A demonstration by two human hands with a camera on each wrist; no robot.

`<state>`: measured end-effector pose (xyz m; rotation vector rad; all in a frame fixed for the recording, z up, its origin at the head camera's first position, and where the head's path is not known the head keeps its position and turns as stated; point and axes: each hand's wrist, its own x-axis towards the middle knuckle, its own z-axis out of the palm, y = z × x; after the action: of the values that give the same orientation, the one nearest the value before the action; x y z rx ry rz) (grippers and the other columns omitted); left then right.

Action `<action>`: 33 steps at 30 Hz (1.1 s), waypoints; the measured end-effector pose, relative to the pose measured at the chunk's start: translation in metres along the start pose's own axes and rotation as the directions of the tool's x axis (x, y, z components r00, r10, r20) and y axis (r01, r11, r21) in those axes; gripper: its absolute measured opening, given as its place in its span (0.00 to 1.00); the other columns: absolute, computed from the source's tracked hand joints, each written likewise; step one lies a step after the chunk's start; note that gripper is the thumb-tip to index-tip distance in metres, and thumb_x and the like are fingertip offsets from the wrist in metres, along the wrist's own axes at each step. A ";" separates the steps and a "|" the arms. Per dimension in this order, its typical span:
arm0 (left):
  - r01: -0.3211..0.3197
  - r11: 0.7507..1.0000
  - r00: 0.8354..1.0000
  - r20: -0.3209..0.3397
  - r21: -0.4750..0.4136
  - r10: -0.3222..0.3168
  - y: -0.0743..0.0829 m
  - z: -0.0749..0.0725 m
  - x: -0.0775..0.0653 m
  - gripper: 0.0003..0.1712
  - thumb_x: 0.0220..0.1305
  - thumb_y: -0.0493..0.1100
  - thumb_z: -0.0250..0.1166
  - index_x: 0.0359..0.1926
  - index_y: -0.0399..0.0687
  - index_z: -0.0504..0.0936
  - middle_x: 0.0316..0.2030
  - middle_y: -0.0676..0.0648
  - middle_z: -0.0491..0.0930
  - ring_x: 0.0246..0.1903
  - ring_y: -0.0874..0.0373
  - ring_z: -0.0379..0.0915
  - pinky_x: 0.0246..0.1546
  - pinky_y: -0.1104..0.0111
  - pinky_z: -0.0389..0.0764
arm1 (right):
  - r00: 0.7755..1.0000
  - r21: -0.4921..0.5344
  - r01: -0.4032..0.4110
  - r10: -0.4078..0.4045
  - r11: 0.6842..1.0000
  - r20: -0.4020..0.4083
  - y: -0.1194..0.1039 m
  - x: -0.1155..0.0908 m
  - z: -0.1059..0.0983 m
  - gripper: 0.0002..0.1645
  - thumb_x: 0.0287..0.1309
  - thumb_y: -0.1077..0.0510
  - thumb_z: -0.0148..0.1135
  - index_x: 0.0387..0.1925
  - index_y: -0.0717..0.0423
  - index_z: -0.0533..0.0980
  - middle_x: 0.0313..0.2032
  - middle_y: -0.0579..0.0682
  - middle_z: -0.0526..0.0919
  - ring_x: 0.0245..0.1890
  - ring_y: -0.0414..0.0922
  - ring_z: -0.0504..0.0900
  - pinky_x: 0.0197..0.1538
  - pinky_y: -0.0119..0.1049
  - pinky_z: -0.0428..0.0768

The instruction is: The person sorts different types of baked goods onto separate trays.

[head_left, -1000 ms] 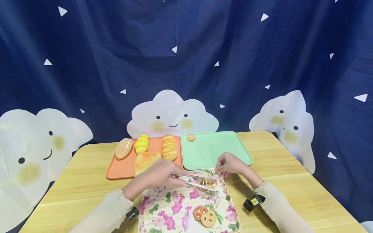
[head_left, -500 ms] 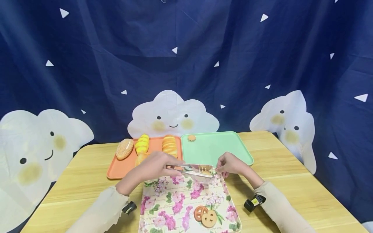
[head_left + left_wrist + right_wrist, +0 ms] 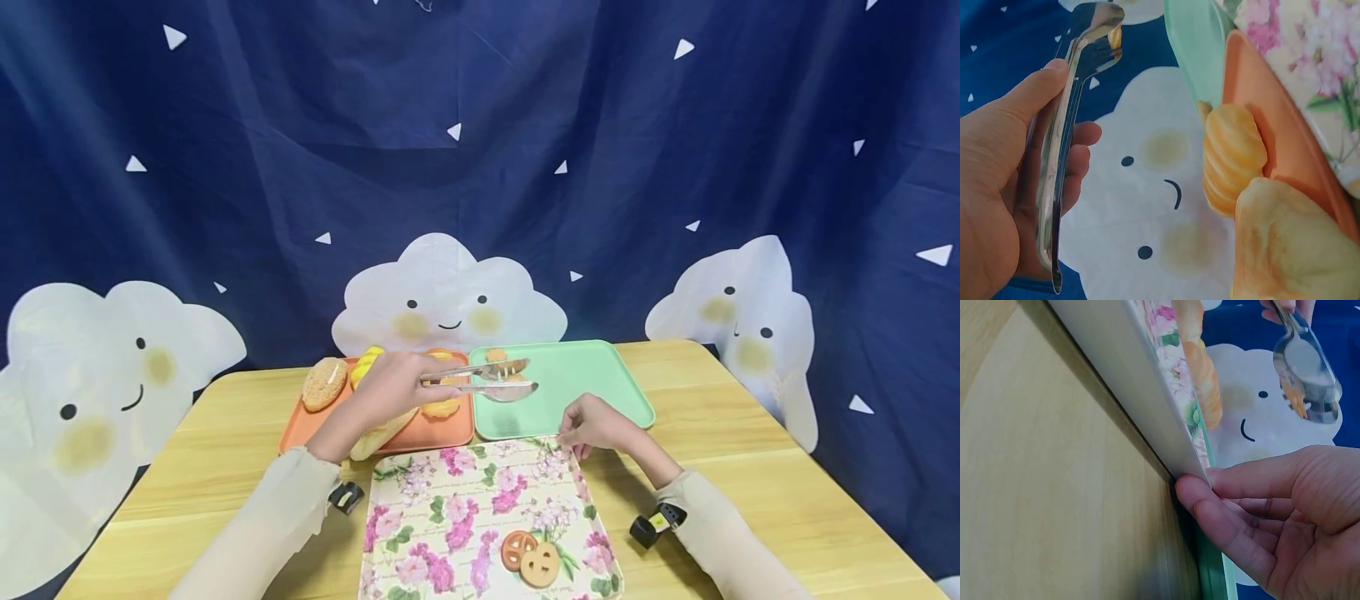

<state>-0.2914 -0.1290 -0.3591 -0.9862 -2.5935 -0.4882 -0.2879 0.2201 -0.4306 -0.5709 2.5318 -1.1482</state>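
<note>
My left hand (image 3: 390, 387) grips metal serving tongs (image 3: 508, 393), held over the left part of the green tray (image 3: 577, 383). Between their tips sits a small orange-brown cookie (image 3: 1296, 400), partly hidden by the metal. On the green tray's back left lies another small cookie (image 3: 496, 356). My right hand (image 3: 596, 423) pinches the far right corner of the floral tray (image 3: 450, 479) between thumb and fingers. Near that tray's front right, a round brown cookie (image 3: 516, 550) and a paler one (image 3: 539, 565) lie overlapping.
Left of the green tray, an orange tray (image 3: 457, 432) bears a sesame bun (image 3: 325, 383), a yellow bread (image 3: 365, 364), a striped loaf (image 3: 1233, 156) and a bread slice (image 3: 1297, 244). A dark blue curtain (image 3: 510, 192) hangs behind the wooden table (image 3: 750, 433).
My left hand has carried the tongs and cookie away from over the floral tray, forward to above the green tray. My right hand stays at the floral tray's corner.
</note>
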 end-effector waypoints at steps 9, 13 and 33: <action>0.075 0.997 0.997 -0.035 0.028 -0.074 -0.017 0.007 0.019 0.26 0.63 0.60 0.70 0.62 0.69 0.83 0.61 0.57 0.82 0.23 0.60 0.75 0.20 0.69 0.65 | 1.000 0.008 -0.001 0.001 1.000 0.001 -0.001 -0.001 0.000 0.08 0.60 0.68 0.68 0.26 0.68 0.82 0.21 0.58 0.85 0.18 0.49 0.85 0.27 0.43 0.85; 0.101 0.993 0.995 -0.018 0.053 -0.101 -0.023 0.014 0.024 0.26 0.63 0.60 0.71 0.62 0.66 0.83 0.57 0.56 0.85 0.28 0.56 0.80 0.19 0.69 0.64 | 1.000 0.011 -0.009 0.009 1.000 0.002 -0.002 -0.001 0.000 0.08 0.61 0.68 0.67 0.26 0.69 0.82 0.21 0.58 0.85 0.18 0.47 0.85 0.27 0.42 0.85; 0.099 0.990 0.992 0.071 0.102 -0.107 -0.042 0.047 0.033 0.26 0.62 0.58 0.72 0.62 0.66 0.83 0.60 0.52 0.83 0.13 0.62 0.52 0.15 0.69 0.55 | 1.000 0.035 0.002 -0.002 0.999 -0.002 -0.002 -0.002 0.000 0.08 0.60 0.69 0.68 0.26 0.69 0.81 0.21 0.59 0.85 0.20 0.53 0.86 0.28 0.45 0.86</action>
<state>-0.3516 -0.1198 -0.3954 -0.8578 -2.7185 -0.3499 -0.2860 0.2197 -0.4293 -0.5635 2.5080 -1.1912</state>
